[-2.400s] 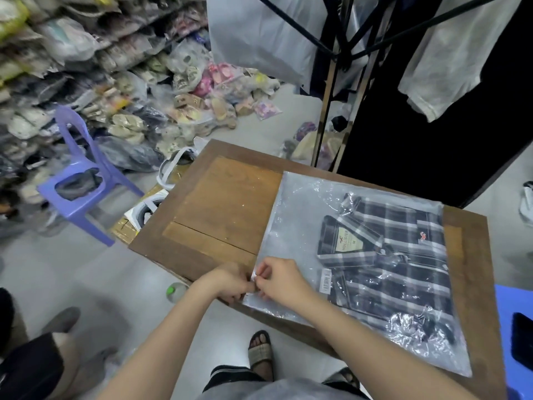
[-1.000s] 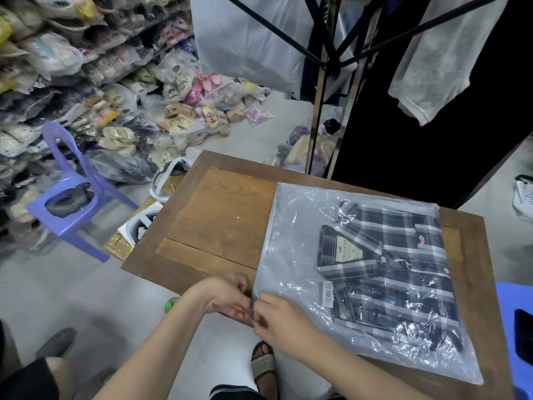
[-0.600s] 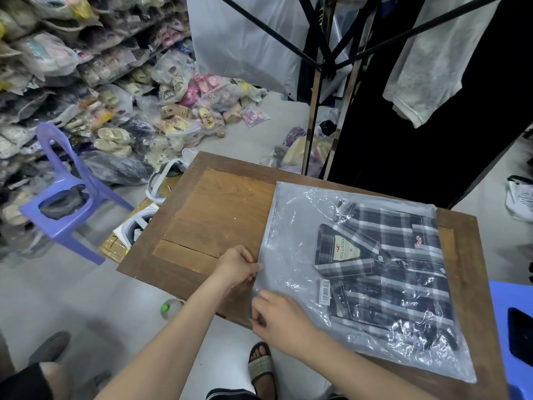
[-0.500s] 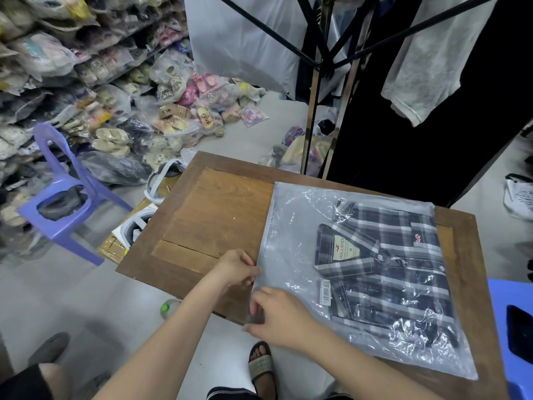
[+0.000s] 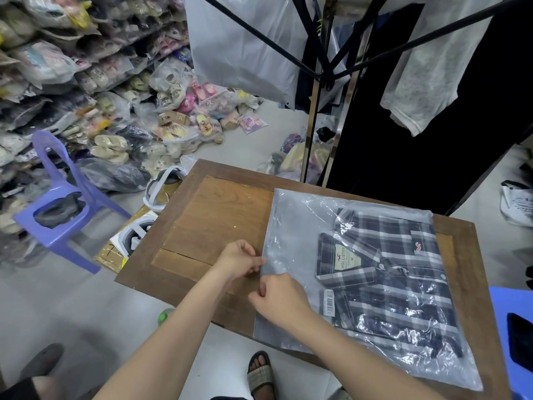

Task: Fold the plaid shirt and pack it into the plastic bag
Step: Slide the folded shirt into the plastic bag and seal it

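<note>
The folded dark plaid shirt (image 5: 389,272) lies inside the clear plastic bag (image 5: 294,226) on the right half of the wooden table (image 5: 213,215). Its collar tag and a barcode label show through the plastic. My left hand (image 5: 238,259) pinches the bag's left edge about halfway along it. My right hand (image 5: 281,298) pinches the same edge just below, nearer to me, thumb and fingers closed on the plastic.
A purple plastic chair (image 5: 54,206) stands on the floor at the left, in front of shelves of bagged sandals (image 5: 115,90). A clothes rack (image 5: 323,82) with hanging garments rises behind the table. A blue stool (image 5: 510,327) sits at the right edge.
Both hands have slid along the bag's left edge away from me, from its near corner to about mid-edge. The bag and shirt have stayed in place.
</note>
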